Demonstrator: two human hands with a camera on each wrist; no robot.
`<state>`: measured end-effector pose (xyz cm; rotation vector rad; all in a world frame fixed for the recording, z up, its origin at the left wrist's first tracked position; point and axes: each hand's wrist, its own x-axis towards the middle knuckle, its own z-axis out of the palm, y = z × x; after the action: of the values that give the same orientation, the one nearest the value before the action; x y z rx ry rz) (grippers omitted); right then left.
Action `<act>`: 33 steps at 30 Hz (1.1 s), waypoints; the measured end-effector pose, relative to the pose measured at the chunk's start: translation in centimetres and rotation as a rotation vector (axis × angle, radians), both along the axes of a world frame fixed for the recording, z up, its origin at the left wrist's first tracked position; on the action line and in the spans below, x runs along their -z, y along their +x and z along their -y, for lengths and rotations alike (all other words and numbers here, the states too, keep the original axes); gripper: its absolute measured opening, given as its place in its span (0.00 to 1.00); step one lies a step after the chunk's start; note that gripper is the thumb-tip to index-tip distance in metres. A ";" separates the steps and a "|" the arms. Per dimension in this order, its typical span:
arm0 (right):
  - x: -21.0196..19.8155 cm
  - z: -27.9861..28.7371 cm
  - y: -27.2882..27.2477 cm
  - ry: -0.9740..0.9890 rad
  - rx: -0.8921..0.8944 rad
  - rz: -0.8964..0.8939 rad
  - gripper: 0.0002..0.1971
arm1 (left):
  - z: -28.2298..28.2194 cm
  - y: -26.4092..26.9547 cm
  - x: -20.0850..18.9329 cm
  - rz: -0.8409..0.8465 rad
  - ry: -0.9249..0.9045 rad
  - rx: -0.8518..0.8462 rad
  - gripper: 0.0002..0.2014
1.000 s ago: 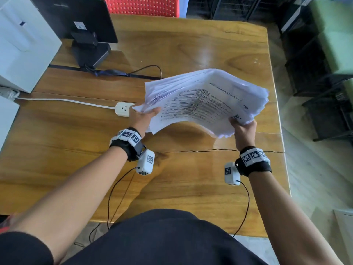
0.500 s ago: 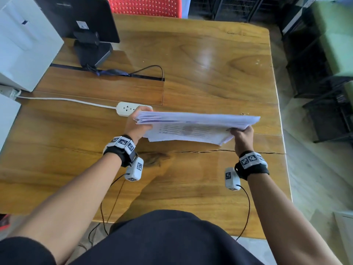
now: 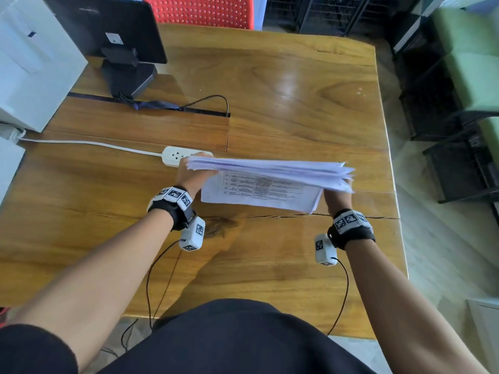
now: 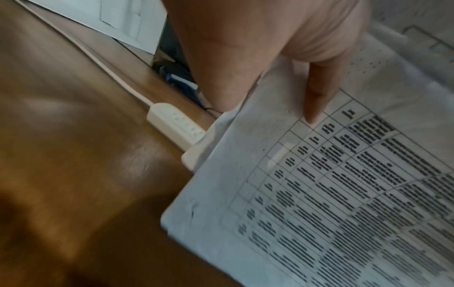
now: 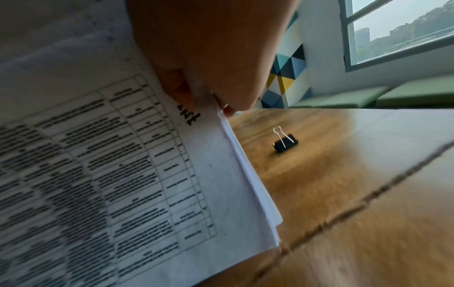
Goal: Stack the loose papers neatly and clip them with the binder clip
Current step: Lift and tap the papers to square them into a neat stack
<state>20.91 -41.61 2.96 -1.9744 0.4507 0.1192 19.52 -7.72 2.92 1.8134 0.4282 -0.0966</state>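
A thick stack of printed papers (image 3: 264, 184) stands on its long edge on the wooden table (image 3: 297, 85), tilted so its printed face looks toward me. My left hand (image 3: 193, 171) grips the stack's left end, fingers on the near printed sheet (image 4: 343, 194). My right hand (image 3: 337, 194) grips the right end, pinching the sheets (image 5: 123, 174). The top edges are uneven. A black binder clip (image 5: 285, 142) with silver handles lies on the table beyond the stack's right end, seen only in the right wrist view.
A white power strip (image 3: 181, 156) with its cable lies just behind my left hand. A black monitor (image 3: 118, 25) on a stand and a white box (image 3: 32, 63) sit at the back left. The table's right edge (image 3: 391, 171) runs close to my right hand.
The papers swung from a raised, fanned, face-up hold down to standing on edge on the table. Both hands dropped lower and kept their grip on the ends.
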 end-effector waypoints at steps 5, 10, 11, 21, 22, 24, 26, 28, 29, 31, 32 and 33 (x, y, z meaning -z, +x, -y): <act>-0.5 -0.3 -0.2 0.068 -0.101 0.134 0.15 | 1.1 -0.3 -0.3 -0.052 -0.017 -0.151 0.10; -0.6 -1.6 0.5 -0.120 0.011 0.224 0.05 | 2.9 -0.5 -1.5 0.099 -0.018 -0.268 0.03; -1.0 -1.8 0.5 -0.134 0.024 0.271 0.05 | 3.1 -0.4 -2.0 0.137 -0.030 -0.297 0.03; -0.3 -3.9 -1.8 0.004 -0.052 0.223 0.13 | 4.7 -2.3 -1.0 0.064 -0.054 -0.252 0.08; -0.3 -3.8 -1.7 0.003 -0.026 0.227 0.12 | 4.6 -2.2 -1.1 0.069 -0.067 -0.255 0.08; -0.3 -3.3 -1.8 0.023 0.007 0.238 0.12 | 4.3 -2.0 -1.0 0.083 -0.078 -0.250 0.09; 0.1 -2.9 -2.1 0.100 0.002 0.199 0.16 | 4.0 -1.9 -0.9 0.049 -0.101 -0.232 0.09; 0.8 -2.5 -2.3 0.082 -0.012 0.144 0.16 | 3.8 -1.8 -0.3 -0.016 -0.096 -0.199 0.11; 0.6 -2.5 -2.2 0.037 -0.015 0.130 0.13 | 3.7 -1.7 -0.2 -0.032 -0.093 -0.195 0.10; -0.3 -2.3 -1.1 -0.045 -0.016 0.143 0.08 | 3.5 -1.4 -0.5 -0.024 -0.098 -0.226 0.06; -1.2 -2.1 -0.4 -0.064 -0.030 0.174 0.08 | 3.0 -1.2 -0.5 -0.031 -0.105 -0.249 0.08; -2.5 -1.8 0.4 -0.070 -0.060 0.204 0.08 | 2.5 -1.1 -0.3 -0.052 -0.136 -0.260 0.10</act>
<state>21.28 -39.81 5.42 -2.0443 0.2664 -0.0614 18.44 -10.21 3.25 1.6111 0.6746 0.0078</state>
